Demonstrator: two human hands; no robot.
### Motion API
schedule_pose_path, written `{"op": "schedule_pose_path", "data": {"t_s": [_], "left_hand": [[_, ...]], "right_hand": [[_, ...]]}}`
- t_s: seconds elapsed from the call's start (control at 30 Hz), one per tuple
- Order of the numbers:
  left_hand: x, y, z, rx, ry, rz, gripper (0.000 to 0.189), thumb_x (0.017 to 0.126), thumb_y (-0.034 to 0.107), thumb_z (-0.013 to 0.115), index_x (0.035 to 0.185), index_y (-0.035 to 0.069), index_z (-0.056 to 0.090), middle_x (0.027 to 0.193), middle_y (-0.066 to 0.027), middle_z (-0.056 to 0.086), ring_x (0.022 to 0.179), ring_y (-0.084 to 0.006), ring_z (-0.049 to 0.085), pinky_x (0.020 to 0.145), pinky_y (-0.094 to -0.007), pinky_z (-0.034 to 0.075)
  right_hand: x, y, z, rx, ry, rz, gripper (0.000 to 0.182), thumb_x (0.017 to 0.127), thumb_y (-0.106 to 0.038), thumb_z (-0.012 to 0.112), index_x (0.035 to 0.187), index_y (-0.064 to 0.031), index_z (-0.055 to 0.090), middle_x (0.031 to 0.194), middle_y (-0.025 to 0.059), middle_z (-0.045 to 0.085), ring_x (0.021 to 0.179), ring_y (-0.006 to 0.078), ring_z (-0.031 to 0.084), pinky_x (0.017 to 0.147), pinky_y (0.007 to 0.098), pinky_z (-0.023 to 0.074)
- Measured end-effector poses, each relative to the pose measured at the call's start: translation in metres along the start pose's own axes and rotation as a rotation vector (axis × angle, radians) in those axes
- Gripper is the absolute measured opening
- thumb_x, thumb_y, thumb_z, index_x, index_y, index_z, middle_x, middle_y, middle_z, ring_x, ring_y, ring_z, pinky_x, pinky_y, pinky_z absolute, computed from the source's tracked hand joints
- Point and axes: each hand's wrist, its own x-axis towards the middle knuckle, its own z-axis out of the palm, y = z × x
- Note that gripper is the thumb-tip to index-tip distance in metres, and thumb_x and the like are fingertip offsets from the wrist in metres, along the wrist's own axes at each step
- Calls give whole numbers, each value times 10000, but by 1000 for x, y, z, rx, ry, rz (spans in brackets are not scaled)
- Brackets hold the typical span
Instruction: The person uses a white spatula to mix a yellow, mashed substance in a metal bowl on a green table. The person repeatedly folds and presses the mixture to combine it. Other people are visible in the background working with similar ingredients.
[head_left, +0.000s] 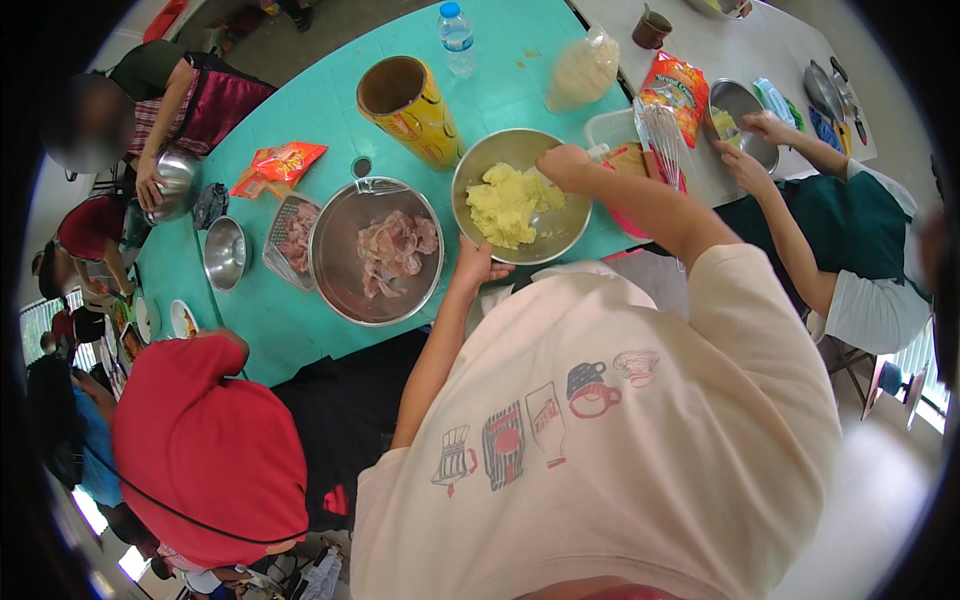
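Note:
A stainless steel mixing bowl (566, 238) stands in front of me with a pale yellow mashed mass (506, 202), lumpy like mashed potato. My left hand (478, 264) grips the bowl's near left rim, thumb up at the edge. Over the right side of the same bowl, my right hand (566, 166) is closed in a fist. A white handle end (598, 151) sticks out beside that fist; the working end of the utensil is hidden. Left of the bowl, a larger steel basin (337, 274) holds raw, skin-on meat pieces (397, 247), probably chicken.
A perforated plastic basket (279, 244) holds more meat. Beyond the bowls stand a yellow cardboard tube (420, 120), a water bottle (456, 41) and a bag of crumbs (585, 71). A wire whisk (661, 139) lies at right. People work on both sides, one in red (210, 450) close at left.

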Motion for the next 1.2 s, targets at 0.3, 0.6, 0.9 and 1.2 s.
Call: {"op": "schedule_pose_path", "data": {"t_s": [0.3,0.6,0.9,1.2], "left_hand": [[4,-5,-3,-1,13,-31,410,987,249,326,1312,136,103,1118,-185,559,718,-236,671,538,-287,561],[6,-8,-9,-66,-46,-40,425,954,158,340,1309,151,106,1006,-189,592,652,-234,666,502,-290,561],[-3,-1,0,-71,-1,10,473,939,145,335,1334,155,75,1057,-212,584,677,-249,674,513,-296,565],[1,-10,-11,5,-24,-11,530,924,106,331,1361,151,35,1118,-234,539,660,-256,672,495,-299,566]], "right_hand": [[5,-62,-12,206,116,-79,134,746,-72,574,841,-18,650,866,161,666,787,309,664,670,402,537],[-33,-126,-6,77,142,-44,173,750,-78,580,888,10,636,808,154,674,726,274,679,598,369,543],[-36,-19,-26,50,69,190,120,698,-64,646,803,-84,701,845,117,685,795,255,680,659,357,541],[-29,-70,57,994,-300,428,128,718,-87,640,654,13,593,561,88,561,463,148,540,375,302,404]]}}
